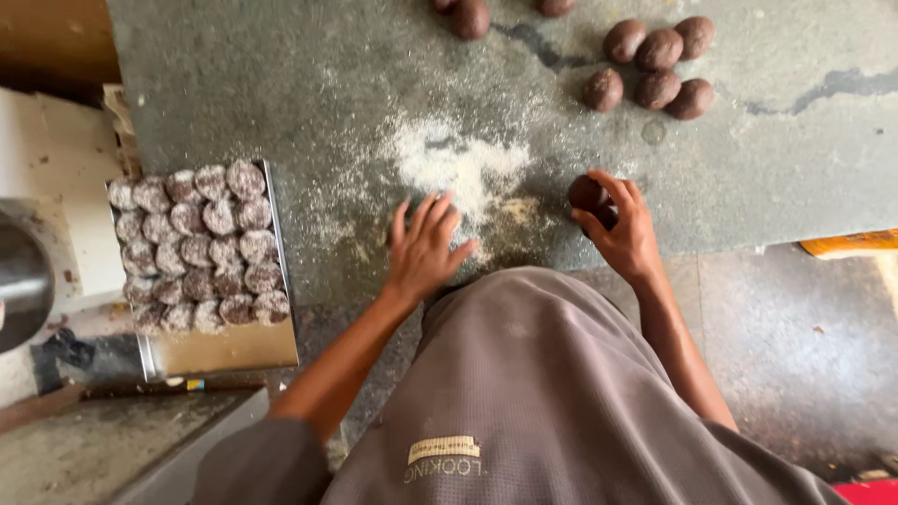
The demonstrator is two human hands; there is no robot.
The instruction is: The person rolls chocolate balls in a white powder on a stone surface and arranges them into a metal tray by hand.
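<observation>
Right hand (625, 229) is curled round a dark brown dough ball (587, 193), fingers clamped on it, at the near edge of the grey stone counter (281, 84). Left hand (426, 248) lies flat w/ fingers spread apart, palm down on the counter just beside a scatter of white flour (458, 164); can't tell if anything sits under it. Far side: cluster of six more dark balls (655, 67), well apart from both hands. Left of the counter, a steel tray (224, 351) holds rows of flour-dusted flattened pieces (198, 248).
</observation>
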